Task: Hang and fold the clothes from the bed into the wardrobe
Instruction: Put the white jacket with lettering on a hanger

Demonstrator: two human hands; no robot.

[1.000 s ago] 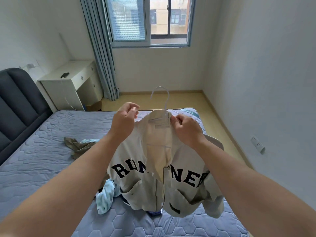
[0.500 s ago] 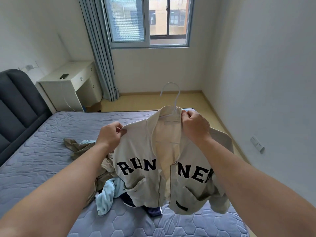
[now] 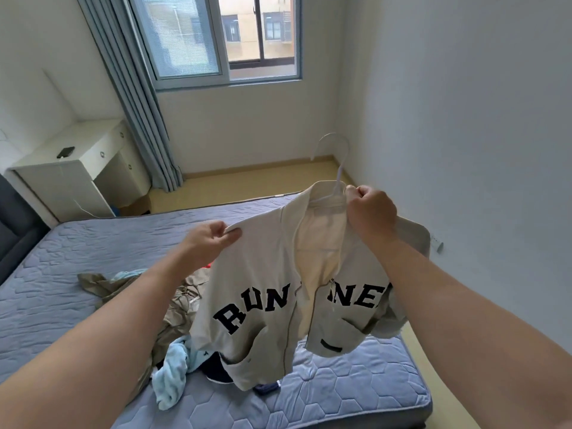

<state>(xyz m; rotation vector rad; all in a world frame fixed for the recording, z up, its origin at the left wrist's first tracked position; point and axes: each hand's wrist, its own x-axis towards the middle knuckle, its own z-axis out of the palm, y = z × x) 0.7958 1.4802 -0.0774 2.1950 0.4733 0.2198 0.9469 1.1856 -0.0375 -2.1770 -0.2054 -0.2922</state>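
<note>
A beige zip jacket (image 3: 263,274) with dark "RUNNER" lettering hangs on a white hanger (image 3: 339,162) in the air above the bed (image 3: 62,274). My left hand (image 3: 213,243) pinches the jacket's left shoulder. My right hand (image 3: 371,209) grips the collar at the base of the hanger's hook. The zip is open at the chest. On the mattress below lies a pile of clothes: an olive garment (image 3: 102,283), a light blue one (image 3: 171,376) and something dark, partly hidden by the jacket. No wardrobe is in view.
A white desk (image 3: 74,168) with a small dark object stands at the back left beside a grey-blue curtain (image 3: 136,103) and a window (image 3: 223,38). A strip of wooden floor (image 3: 247,181) runs between the bed and the right wall. A dark headboard (image 3: 12,230) sits at far left.
My left hand slid from the collar out along the jacket's left shoulder. The jacket and hanger shifted to the right and the view turned slightly right.
</note>
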